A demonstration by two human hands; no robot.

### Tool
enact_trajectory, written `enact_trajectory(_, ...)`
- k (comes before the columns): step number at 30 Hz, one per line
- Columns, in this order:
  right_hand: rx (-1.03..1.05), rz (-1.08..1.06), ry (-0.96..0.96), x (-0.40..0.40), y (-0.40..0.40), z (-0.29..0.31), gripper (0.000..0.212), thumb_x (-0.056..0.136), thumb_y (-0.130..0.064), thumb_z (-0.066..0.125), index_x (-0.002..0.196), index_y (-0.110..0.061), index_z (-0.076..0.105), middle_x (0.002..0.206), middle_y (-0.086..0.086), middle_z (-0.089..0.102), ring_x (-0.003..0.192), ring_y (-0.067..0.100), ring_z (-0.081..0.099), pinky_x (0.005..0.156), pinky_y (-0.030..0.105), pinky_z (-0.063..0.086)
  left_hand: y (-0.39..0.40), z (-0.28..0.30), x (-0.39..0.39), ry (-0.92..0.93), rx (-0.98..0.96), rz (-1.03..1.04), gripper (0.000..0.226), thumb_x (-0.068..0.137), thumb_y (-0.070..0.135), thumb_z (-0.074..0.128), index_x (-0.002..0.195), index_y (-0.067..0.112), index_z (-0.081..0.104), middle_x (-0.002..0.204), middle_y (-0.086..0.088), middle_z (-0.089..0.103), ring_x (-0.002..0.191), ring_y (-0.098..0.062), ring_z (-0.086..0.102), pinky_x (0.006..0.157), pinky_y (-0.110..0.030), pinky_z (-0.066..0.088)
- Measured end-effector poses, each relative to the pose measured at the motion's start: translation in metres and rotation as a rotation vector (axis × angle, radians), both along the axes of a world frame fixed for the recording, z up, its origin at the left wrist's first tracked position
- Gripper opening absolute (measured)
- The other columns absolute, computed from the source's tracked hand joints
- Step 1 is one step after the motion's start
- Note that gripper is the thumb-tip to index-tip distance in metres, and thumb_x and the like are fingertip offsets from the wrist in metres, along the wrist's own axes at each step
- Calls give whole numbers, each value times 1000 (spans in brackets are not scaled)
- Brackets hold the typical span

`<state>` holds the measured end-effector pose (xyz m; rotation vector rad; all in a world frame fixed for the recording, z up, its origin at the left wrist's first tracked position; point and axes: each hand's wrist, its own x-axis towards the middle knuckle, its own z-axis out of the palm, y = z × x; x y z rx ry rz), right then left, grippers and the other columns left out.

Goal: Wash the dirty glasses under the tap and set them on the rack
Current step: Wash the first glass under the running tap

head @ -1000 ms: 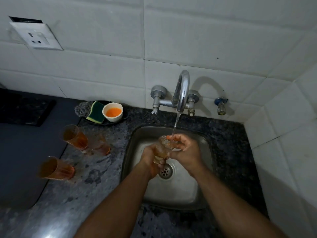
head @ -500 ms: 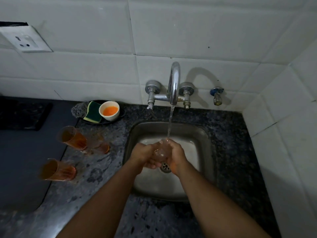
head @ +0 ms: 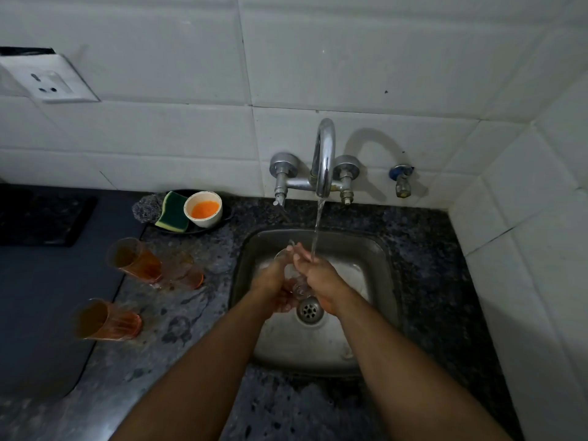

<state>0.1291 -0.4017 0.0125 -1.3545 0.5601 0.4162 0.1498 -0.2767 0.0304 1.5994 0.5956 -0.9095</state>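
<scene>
A clear glass (head: 295,283) lies tilted between my two hands over the steel sink (head: 389,281), its rim pointing toward the back wall. My left hand (head: 272,283) cups it from the left, fingers curled under it. My right hand (head: 319,275) wraps it from the right, fingers lying over its upper part. Water runs from the chrome tap (head: 324,154) onto my right fingers and the glass. Three dirty orange-stained glasses stand on the counter to the left: one (head: 133,259) farthest back, one (head: 187,272) beside it, one (head: 105,319) nearest.
A dark dish by the wall holds a green-yellow sponge (head: 173,211), steel wool (head: 144,208) and a white bowl (head: 203,208) of orange liquid. A dark mat (head: 38,297) covers the left counter. A small valve (head: 401,181) sits right of the tap. White tiled walls close the back and right.
My hands with the glass have sunk lower into the sink and turned the glass. It now lies flatter, and the stream lands on my right fingers.
</scene>
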Motion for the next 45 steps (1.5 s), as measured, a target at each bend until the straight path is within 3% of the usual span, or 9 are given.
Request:
enact_trajectory(5,210,-130,67,-6,1,4,41,110,-19,51,150,-25,53,107,6,79,92,23,75,92,50,59,-19,-6,10,-13,-60,164,53,90,59,63,99,8,75,71,-10,68,45,-19,60,45,-21,42)
enact_trajectory(12,-8,-339,-122,-24,9,-3,35,99,-11,70,133,-18,71,119,10,78,107,20,76,84,26,63,-32,12,20,246,-218,336,55,106,51,41,80,8,62,46,-9,61,29,-20,55,33,-17,41)
enact_trajectory(18,-237,-402,-168,-20,18,-6,25,102,-26,68,125,-25,76,112,-5,78,105,8,73,86,18,59,-47,9,20,290,-269,529,55,106,50,45,116,1,67,101,-20,73,88,-33,67,72,-39,50)
enact_trajectory(22,-131,-437,-226,-29,18,-13,33,96,-14,75,128,-23,75,115,-1,79,107,10,75,93,26,61,-47,8,18,297,-298,549,53,104,49,49,116,2,70,100,-19,73,87,-32,69,66,-40,52)
enact_trajectory(26,-210,-552,-102,-23,21,-11,20,103,-27,66,117,-26,80,108,-4,80,100,9,75,97,36,62,-51,-6,10,289,-324,643,60,104,52,48,125,-1,67,119,-22,73,100,-34,70,77,-42,54)
enact_trajectory(31,-159,-453,-192,-33,29,-18,37,95,-18,77,130,-27,73,116,-4,79,108,8,74,99,28,58,-50,-6,12,238,-352,680,57,104,45,52,129,-4,66,127,-26,70,116,-39,68,83,-43,56)
enact_trajectory(35,3,-636,-144,-31,24,-14,24,99,-12,72,121,-22,78,113,0,80,105,13,76,98,31,60,-53,-3,6,195,-288,660,49,98,45,62,118,1,71,102,-17,76,85,-31,73,63,-37,55)
enact_trajectory(42,-193,-500,-188,-26,27,-7,27,98,-37,73,124,-30,72,113,-7,77,103,8,74,94,36,62,-50,6,0,-73,-136,623,35,94,41,73,91,7,72,84,-10,75,76,-25,72,70,-34,58)
enact_trajectory(45,-222,-407,-277,-27,12,-3,24,107,-31,59,129,-26,67,120,0,71,96,14,74,74,29,64,-42,8,2,-70,-236,563,26,91,34,77,89,9,71,76,-7,69,62,-20,63,51,-28,47)
